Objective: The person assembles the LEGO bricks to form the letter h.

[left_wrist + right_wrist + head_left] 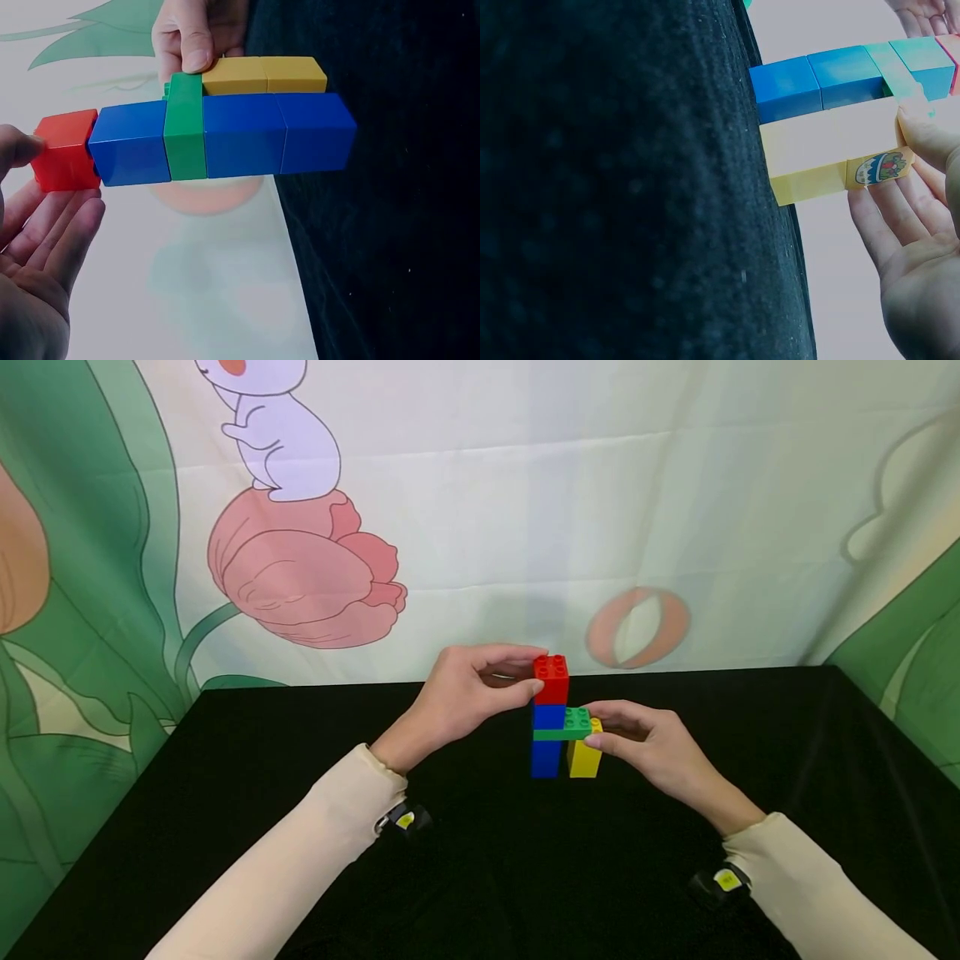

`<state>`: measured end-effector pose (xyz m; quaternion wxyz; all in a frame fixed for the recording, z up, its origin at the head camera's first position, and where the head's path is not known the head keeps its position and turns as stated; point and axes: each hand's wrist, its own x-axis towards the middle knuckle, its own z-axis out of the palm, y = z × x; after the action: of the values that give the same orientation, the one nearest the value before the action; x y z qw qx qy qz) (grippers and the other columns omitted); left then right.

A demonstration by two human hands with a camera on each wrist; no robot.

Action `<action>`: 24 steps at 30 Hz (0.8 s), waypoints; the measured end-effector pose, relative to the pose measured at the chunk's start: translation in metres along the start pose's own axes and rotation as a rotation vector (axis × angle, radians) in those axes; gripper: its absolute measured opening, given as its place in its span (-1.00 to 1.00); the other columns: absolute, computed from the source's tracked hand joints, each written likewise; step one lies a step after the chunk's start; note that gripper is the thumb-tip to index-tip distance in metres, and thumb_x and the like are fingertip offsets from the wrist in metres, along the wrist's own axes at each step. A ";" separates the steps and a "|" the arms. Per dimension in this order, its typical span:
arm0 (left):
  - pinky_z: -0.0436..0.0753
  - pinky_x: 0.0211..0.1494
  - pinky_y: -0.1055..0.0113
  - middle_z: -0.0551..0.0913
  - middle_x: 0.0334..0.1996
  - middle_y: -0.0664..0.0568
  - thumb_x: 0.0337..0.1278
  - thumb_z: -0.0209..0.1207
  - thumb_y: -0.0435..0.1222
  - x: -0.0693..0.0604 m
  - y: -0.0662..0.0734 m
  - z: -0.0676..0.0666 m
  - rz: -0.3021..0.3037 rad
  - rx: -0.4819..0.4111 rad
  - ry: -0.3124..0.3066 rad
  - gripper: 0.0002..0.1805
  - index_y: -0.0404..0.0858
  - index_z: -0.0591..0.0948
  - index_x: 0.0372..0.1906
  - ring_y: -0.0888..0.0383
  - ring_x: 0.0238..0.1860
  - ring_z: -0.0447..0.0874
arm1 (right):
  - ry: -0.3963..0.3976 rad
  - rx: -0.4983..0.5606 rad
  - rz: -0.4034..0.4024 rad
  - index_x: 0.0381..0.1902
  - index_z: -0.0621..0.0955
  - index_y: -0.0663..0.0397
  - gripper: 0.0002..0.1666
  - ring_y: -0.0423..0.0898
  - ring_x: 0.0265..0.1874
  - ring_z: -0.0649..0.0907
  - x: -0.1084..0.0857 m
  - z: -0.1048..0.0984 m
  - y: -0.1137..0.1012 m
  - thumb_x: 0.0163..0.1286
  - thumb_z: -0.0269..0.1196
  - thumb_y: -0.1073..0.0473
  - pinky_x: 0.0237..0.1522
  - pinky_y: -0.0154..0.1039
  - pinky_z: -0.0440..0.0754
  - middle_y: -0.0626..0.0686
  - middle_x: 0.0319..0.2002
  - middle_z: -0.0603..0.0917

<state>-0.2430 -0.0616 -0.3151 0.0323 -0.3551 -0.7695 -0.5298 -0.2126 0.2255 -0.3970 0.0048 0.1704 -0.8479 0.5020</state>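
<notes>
In the head view, a small building-brick structure stands on the black tablecloth. Its taller column has blue bricks (244, 135) at the bottom, a thin green brick (576, 723), another blue brick (549, 717) and a red brick (551, 681) on top. My left hand (472, 689) pinches the red brick between thumb and fingers. Beside that column, yellow bricks (584, 760) stand under the green brick's right end. My right hand (660, 752) grips the upper yellow brick near the green brick, its thumb in front. One yellow brick carries a printed picture (883, 168).
A black cloth (480, 868) covers the table. Behind its far edge hangs a pale curtain (487, 527) printed with flowers, leaves and a white animal. Dark wrist cameras (405, 818) are strapped under both sleeves.
</notes>
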 end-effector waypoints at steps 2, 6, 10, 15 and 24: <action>0.77 0.07 0.29 0.82 0.03 0.00 0.36 0.39 -0.36 0.000 0.000 -0.001 0.003 0.005 -0.001 -0.62 -0.32 0.73 0.23 0.18 0.00 0.81 | 0.000 -0.003 -0.001 0.38 0.58 0.12 -0.42 0.05 0.10 0.74 0.000 0.000 0.000 0.49 0.40 0.08 0.06 -0.30 0.71 0.14 0.19 0.71; 0.77 0.07 0.29 0.82 0.02 -0.01 0.36 0.39 -0.36 0.000 0.000 -0.001 0.007 0.007 -0.006 -0.62 -0.33 0.73 0.23 0.18 0.00 0.81 | 0.002 -0.012 -0.003 0.38 0.58 0.11 -0.43 0.06 0.12 0.73 0.000 0.000 0.000 0.49 0.40 0.08 0.06 -0.31 0.70 0.14 0.20 0.71; 0.77 0.06 0.29 0.82 0.01 0.00 0.35 0.40 -0.36 0.000 -0.001 -0.002 0.006 0.016 -0.008 -0.62 -0.32 0.73 0.22 0.18 -0.02 0.81 | -0.001 -0.013 -0.004 0.38 0.58 0.12 -0.42 0.07 0.13 0.72 0.000 0.000 0.000 0.50 0.40 0.07 0.07 -0.31 0.70 0.14 0.21 0.71; 0.78 0.04 0.29 0.83 0.00 0.00 0.35 0.41 -0.35 0.002 0.000 -0.002 0.010 0.030 -0.015 -0.61 -0.31 0.74 0.22 0.19 -0.04 0.82 | -0.003 -0.006 -0.001 0.38 0.58 0.11 -0.43 0.05 0.10 0.73 0.000 0.000 0.000 0.50 0.40 0.06 0.07 -0.31 0.70 0.13 0.20 0.71; 0.78 0.03 0.30 0.83 -0.02 0.01 0.34 0.42 -0.35 0.002 -0.001 -0.003 0.025 0.043 -0.028 -0.62 -0.32 0.74 0.21 0.20 -0.06 0.82 | -0.008 0.005 0.008 0.38 0.58 0.10 -0.42 0.03 0.08 0.74 0.000 0.000 0.000 0.50 0.40 0.04 0.05 -0.29 0.72 0.13 0.18 0.72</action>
<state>-0.2461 -0.0631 -0.3133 0.0358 -0.3712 -0.7766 -0.5078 -0.2125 0.2256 -0.3974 -0.0012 0.1690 -0.8474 0.5034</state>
